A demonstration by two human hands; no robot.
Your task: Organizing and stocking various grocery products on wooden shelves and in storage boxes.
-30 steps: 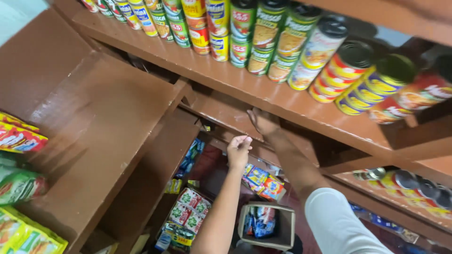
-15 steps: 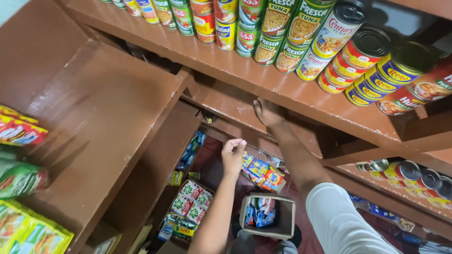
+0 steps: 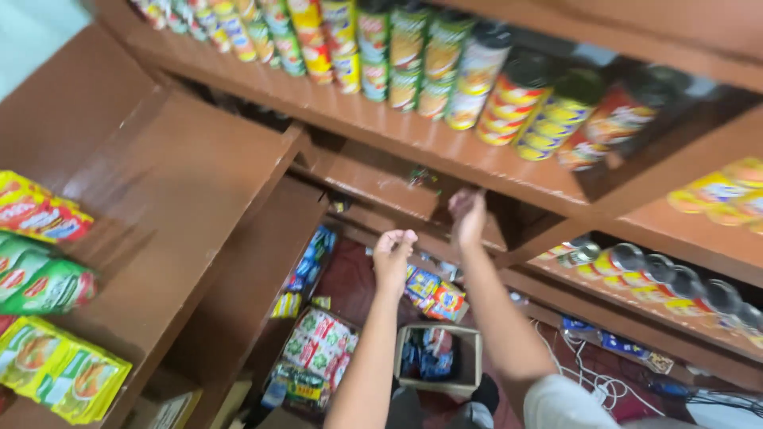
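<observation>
Left hand [image 3: 393, 256]: fingers curled shut, nothing visible inside. Right hand [image 3: 467, 216]: reached under the brown wooden shelf [image 3: 373, 179] at 12 o'clock, perhaps bracing; finger state could not be told.

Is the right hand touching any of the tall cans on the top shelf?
No, the right hand reaches under that shelf, below the tall cans.

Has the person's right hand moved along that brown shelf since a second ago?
Yes. The right hand has gone a little further in under the shelf edge that carries the cans, while the closed left hand hangs beside it as before.
</observation>
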